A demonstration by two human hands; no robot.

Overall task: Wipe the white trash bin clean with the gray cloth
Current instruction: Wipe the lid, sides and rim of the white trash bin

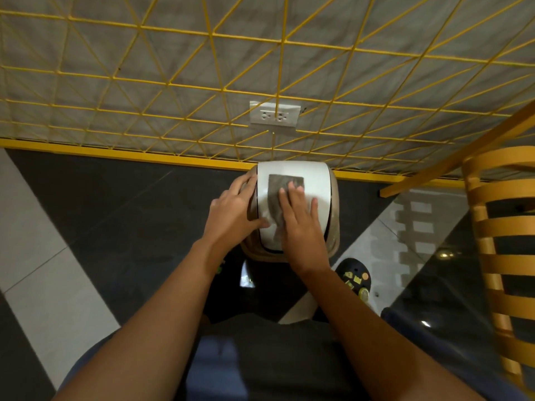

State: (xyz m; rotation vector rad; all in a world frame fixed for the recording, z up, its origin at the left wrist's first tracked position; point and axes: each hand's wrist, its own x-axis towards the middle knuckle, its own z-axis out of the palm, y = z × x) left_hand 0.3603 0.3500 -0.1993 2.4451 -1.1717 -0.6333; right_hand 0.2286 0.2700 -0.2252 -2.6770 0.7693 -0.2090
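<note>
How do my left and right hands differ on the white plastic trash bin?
The right hand lies flat on the gray cloth, pressing it onto the white plastic trash bin; the left hand rests on the bin's left edge. The right hand sits mid-lid; the left hand's fingers cross the side rim. Both have straight fingers.

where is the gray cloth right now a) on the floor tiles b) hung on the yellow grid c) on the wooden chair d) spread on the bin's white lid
d: the gray cloth lies on top of the white trash bin, with the right hand pressing it down with straight fingers.
</note>
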